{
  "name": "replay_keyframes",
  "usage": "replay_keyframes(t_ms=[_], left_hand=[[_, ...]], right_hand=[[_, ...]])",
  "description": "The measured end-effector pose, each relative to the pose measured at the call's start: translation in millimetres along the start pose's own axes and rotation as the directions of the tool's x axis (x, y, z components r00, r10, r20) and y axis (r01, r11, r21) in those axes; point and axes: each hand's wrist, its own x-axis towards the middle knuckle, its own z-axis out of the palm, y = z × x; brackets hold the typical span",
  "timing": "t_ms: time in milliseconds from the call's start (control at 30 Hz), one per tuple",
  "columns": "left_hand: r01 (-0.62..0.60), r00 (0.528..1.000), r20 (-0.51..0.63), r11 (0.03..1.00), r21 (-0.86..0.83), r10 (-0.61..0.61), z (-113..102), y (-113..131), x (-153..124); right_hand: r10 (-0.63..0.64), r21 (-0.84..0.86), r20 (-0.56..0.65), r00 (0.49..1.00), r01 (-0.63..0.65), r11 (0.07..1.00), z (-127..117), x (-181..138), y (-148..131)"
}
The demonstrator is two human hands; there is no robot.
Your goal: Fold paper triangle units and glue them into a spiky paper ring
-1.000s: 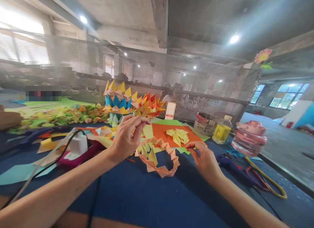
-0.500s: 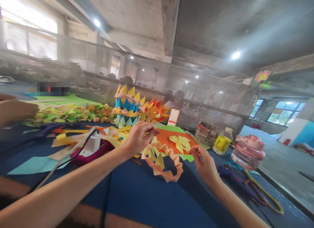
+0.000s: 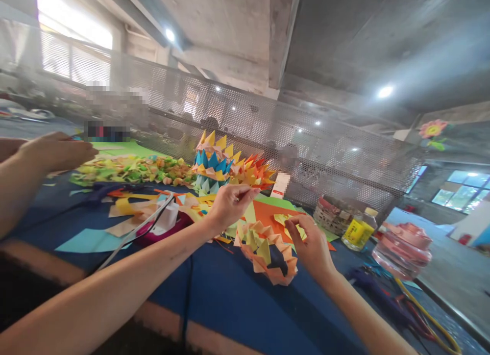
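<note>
My left hand [image 3: 234,206] is closed in a pinch above the table, just behind a ring of folded paper; what its fingertips hold, if anything, is too small to make out. The peach and pale yellow paper ring [image 3: 279,273] lies on the blue table between my hands. My right hand [image 3: 312,245] is also pinched, its fingertips over the yellow folded paper pieces [image 3: 282,219] on an orange sheet [image 3: 264,212]. Whether it grips one is hidden. Behind my left hand stand pointed folded-paper models, one blue and peach [image 3: 212,166], another orange [image 3: 254,171].
Paper scraps [image 3: 133,170] lie heaped at the left, near another person's hand [image 3: 57,152]. A white plug [image 3: 165,217] with cables sits left of my arm. At right are a woven basket [image 3: 335,214], a yellow-labelled bottle [image 3: 360,230], a pink jug [image 3: 403,250] and a purple tool [image 3: 377,294].
The view has swung slightly left. My right hand has moved left over the yellow pieces, while my left stays pinched near the ring. The other person's hand has come further into view.
</note>
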Motion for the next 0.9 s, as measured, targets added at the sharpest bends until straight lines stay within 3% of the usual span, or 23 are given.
replay_keyframes(t_ms=[233,467,900], left_hand=[[0.102,0.992,0.085,0.986,-0.132,-0.091,3,-9,1],[0.206,0.971,0.155,0.969,-0.136,-0.184,12,-20,-1],[0.354,0.922,0.181,0.934,-0.037,-0.342,16,-49,0]], right_hand=[[0.004,-0.033,-0.024,1.0,-0.005,0.999,3,-10,31],[0.078,-0.123,-0.02,0.997,-0.08,0.989,-4,-10,65],[0.21,-0.241,0.098,0.973,-0.181,0.953,-8,-15,65]])
